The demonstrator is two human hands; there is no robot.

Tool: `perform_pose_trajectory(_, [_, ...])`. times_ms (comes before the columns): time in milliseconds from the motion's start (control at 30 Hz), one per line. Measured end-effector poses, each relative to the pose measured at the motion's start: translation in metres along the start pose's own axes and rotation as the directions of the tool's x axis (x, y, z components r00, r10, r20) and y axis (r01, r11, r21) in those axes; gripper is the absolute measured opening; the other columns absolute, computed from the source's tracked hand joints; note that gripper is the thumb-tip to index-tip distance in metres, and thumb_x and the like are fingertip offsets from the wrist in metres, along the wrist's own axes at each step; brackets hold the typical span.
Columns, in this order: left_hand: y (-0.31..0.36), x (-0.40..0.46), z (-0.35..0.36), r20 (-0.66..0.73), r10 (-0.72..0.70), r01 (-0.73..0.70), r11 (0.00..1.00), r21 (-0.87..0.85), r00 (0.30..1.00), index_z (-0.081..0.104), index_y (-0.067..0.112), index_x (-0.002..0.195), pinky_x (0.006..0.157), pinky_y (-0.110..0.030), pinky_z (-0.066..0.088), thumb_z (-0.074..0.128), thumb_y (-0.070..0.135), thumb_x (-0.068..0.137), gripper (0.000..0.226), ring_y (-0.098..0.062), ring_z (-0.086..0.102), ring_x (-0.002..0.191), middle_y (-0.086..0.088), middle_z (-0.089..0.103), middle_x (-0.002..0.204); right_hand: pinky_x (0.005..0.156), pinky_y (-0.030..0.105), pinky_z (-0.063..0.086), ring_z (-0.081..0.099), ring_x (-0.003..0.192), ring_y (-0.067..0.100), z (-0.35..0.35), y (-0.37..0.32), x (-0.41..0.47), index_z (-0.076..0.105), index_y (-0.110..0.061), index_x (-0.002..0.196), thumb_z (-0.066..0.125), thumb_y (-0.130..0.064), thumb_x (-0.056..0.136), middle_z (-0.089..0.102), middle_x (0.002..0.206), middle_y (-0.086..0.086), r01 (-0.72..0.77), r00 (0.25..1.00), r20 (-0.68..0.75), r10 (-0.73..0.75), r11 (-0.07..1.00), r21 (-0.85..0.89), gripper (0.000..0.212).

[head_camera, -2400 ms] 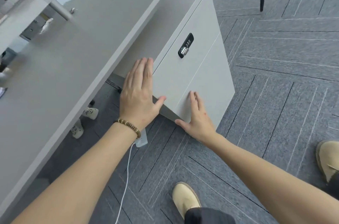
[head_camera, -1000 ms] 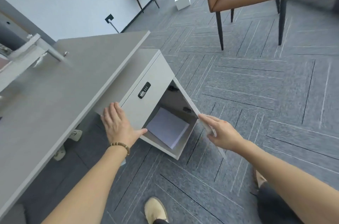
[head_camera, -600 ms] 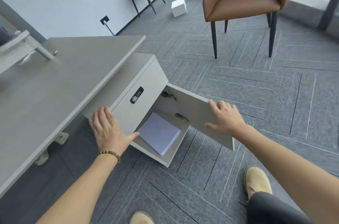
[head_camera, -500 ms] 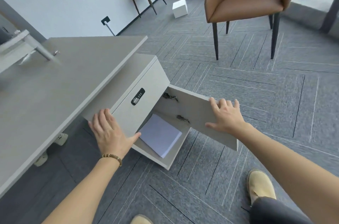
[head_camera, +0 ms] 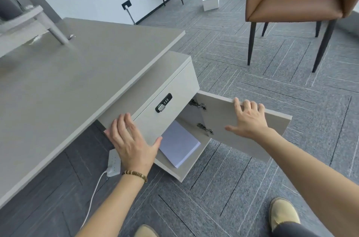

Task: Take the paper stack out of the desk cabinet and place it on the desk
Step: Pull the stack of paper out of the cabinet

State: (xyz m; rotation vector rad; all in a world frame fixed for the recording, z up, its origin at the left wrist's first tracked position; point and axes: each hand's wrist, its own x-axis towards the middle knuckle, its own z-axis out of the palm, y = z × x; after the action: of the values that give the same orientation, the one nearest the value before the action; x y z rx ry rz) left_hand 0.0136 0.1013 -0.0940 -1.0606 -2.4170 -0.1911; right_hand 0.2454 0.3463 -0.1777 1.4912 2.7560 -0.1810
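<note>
With the left hand (head_camera: 132, 143) flat against the desk cabinet (head_camera: 174, 83) front and the right hand (head_camera: 250, 118) curled over the open door (head_camera: 219, 112) top edge, the paper stack (head_camera: 178, 144) lies on the cabinet floor, where a one-handed grab may spill loose sheets if the released door swings back.

Head-worn view, forward and down

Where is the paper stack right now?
Head view, centre: the paper stack lies inside the open lower compartment of the desk cabinet, under the combination lock, between the left hand and the door gripped by the right hand.
</note>
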Motion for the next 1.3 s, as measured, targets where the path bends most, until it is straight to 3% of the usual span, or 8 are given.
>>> perform_pose_trajectory(167, [0.027,-0.023,-0.01,0.052,-0.038,0.045,0.987,-0.156,0.998,0.027,0.0,0.151,0.119,-0.062,0.01,0.08,0.05,0.068,0.111,-0.042,0.013,0.149,-0.026,0.022,0.158,0.12,0.059,0.0,0.008,0.152,0.04,-0.003,-0.017,0.001,0.016,-0.013,0.157,0.054,-0.071,0.079,0.016,0.162,0.024,0.037,0.999,0.005,-0.038,0.997,0.061,0.105])
perform_pose_trajectory(300, [0.064,-0.06,0.017,0.248,0.051,0.01,0.971,-0.24,0.967,0.035,0.0,0.148,0.117,-0.062,0.022,0.078,0.047,0.073,0.099,-0.039,0.024,0.147,-0.023,0.033,0.156,0.119,0.06,0.02,0.034,0.145,0.039,0.009,-0.032,-0.005,0.062,-0.008,0.133,0.071,-0.04,0.083,0.051,0.146,0.02,0.193,0.965,-0.217,-0.151,0.963,0.187,0.061])
perform_pose_trajectory(433, [0.083,-0.067,0.067,0.435,-0.055,0.192,0.942,-0.277,0.899,0.041,-0.002,0.145,0.114,-0.055,0.035,0.076,0.045,0.078,0.09,-0.039,0.035,0.142,-0.023,0.044,0.149,0.113,0.055,0.035,0.051,0.133,0.041,0.039,-0.05,-0.005,0.07,-0.005,0.116,0.072,-0.032,0.084,0.063,0.132,0.02,0.223,0.965,-0.191,-0.178,0.943,0.247,0.042])
perform_pose_trajectory(667, [0.076,-0.07,0.206,0.605,-0.157,0.389,0.879,-0.275,0.781,0.03,0.006,0.151,0.121,-0.042,0.025,0.066,0.046,0.086,0.084,-0.033,0.023,0.148,-0.019,0.028,0.158,0.088,0.044,0.054,0.065,0.111,0.035,0.131,-0.091,0.045,0.065,-0.011,0.126,0.06,-0.036,0.09,0.063,0.131,0.009,0.215,0.959,0.108,-0.264,0.918,0.333,0.045])
perform_pose_trajectory(833, [0.071,-0.077,0.289,0.756,-0.285,0.654,0.717,-0.24,0.589,0.027,0.01,0.151,0.105,-0.036,0.046,0.066,0.04,0.088,0.08,-0.03,0.04,0.141,-0.016,0.006,0.165,0.099,0.048,0.049,0.053,0.128,0.037,0.198,-0.116,0.077,0.051,-0.014,0.14,0.061,-0.041,0.09,0.049,0.143,0.012,0.073,0.904,0.366,-0.219,0.925,0.374,0.057])
perform_pose_trajectory(933, [0.067,-0.083,0.333,0.775,-0.346,0.737,0.641,-0.217,0.529,0.034,0.009,0.143,0.1,-0.039,0.048,0.069,0.038,0.084,0.074,-0.031,0.039,0.142,-0.018,0.016,0.161,0.106,0.048,0.043,0.046,0.133,0.036,0.237,-0.125,0.092,0.039,-0.015,0.148,0.06,-0.047,0.087,0.044,0.146,0.014,0.077,0.818,0.52,-0.246,0.943,0.324,0.071])
perform_pose_trajectory(1067, [0.052,-0.096,0.374,0.757,-0.431,0.813,0.538,-0.222,0.492,0.031,0.007,0.148,0.111,-0.036,0.037,0.074,0.033,0.083,0.083,-0.029,0.036,0.141,-0.015,0.033,0.151,0.106,0.047,0.042,0.045,0.134,0.034,0.284,-0.127,0.104,0.036,-0.015,0.15,0.055,-0.047,0.088,0.043,0.148,0.013,0.091,0.78,0.571,-0.257,0.949,0.302,0.072])
perform_pose_trajectory(1300, [0.044,-0.098,0.406,0.762,-0.496,0.854,0.5,-0.141,0.417,0.019,0.012,0.154,0.116,-0.04,0.03,0.079,0.039,0.077,0.101,-0.031,0.023,0.148,-0.014,0.021,0.159,0.105,0.047,0.041,0.042,0.135,0.036,0.324,-0.142,0.123,0.022,-0.017,0.154,0.057,-0.045,0.09,0.033,0.151,0.016,0.116,0.767,0.568,-0.298,0.935,0.334,0.078])
